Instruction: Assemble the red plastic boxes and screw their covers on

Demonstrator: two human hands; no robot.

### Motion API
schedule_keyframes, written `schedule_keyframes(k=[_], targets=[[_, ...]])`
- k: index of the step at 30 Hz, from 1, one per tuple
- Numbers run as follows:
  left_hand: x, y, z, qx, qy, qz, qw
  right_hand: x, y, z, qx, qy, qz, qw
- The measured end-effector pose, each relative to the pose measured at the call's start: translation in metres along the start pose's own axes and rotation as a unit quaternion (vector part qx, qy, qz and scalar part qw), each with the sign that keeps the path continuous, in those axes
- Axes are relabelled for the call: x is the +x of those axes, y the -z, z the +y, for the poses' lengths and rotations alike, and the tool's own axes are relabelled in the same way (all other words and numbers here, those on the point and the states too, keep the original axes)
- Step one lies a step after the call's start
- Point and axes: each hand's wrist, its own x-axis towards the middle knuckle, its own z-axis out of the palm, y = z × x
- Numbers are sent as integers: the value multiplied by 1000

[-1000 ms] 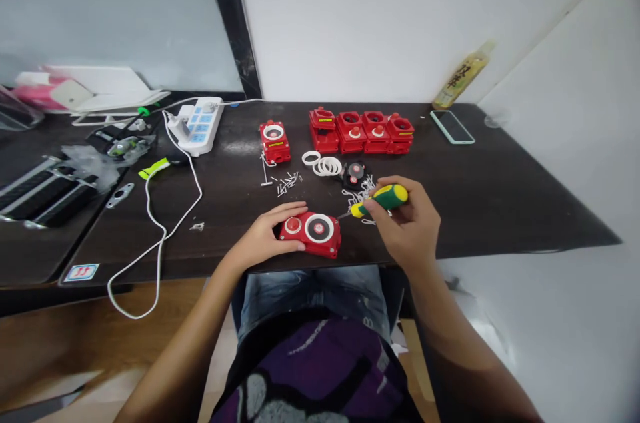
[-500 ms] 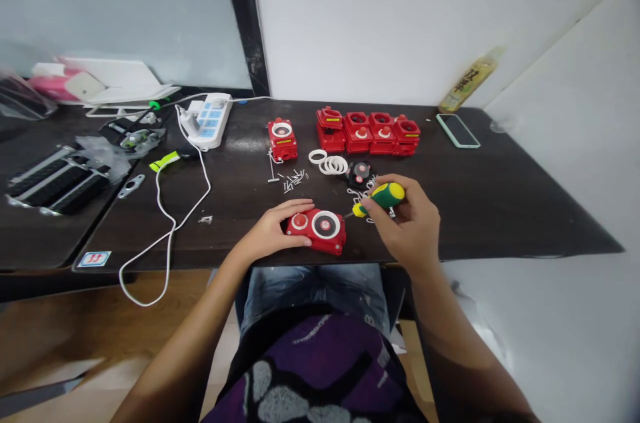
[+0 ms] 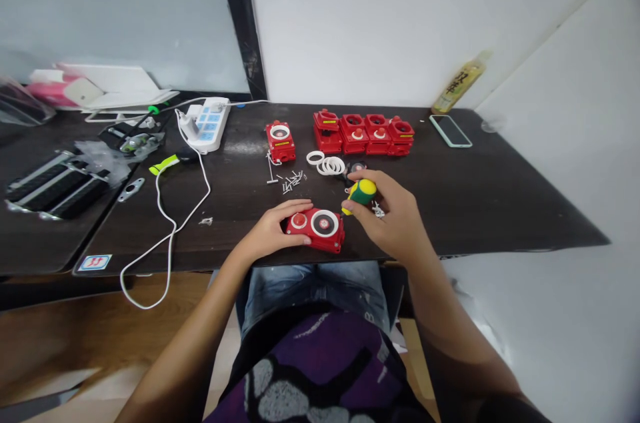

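Dark wooden workbench (image 3: 475, 200) against white walls: your left hand (image 3: 270, 231) clasps the left end of a red rectangular plastic housing (image 3: 327, 243), whose long axis runs crosswise before you. Your right hand (image 3: 395, 213) is closed around a green-and-yellow plastic-handled screwdriver (image 3: 361, 193), its tip just beside the housing's right end, not touching. Beyond the right grip lie white rubber rings (image 3: 329, 166); beyond the left, loose steel screws (image 3: 293, 182).
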Motion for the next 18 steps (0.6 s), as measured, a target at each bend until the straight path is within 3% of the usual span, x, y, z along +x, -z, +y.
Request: schedule_keyframes(k=[3, 6, 10, 18], targets=[[0, 0, -2, 1, -9, 3, 1000, 5, 1, -1, 29, -20, -43, 998], [0, -1, -3, -2, -13, 3, 1000, 9, -5, -1, 143, -66, -73, 985], [0, 0, -2, -2, -9, 3, 1000, 12, -20, 1, 308, -90, -57, 945], [1, 0, 3, -16, 8, -1, 1000, 21, -41, 4, 460, -100, -7, 882]])
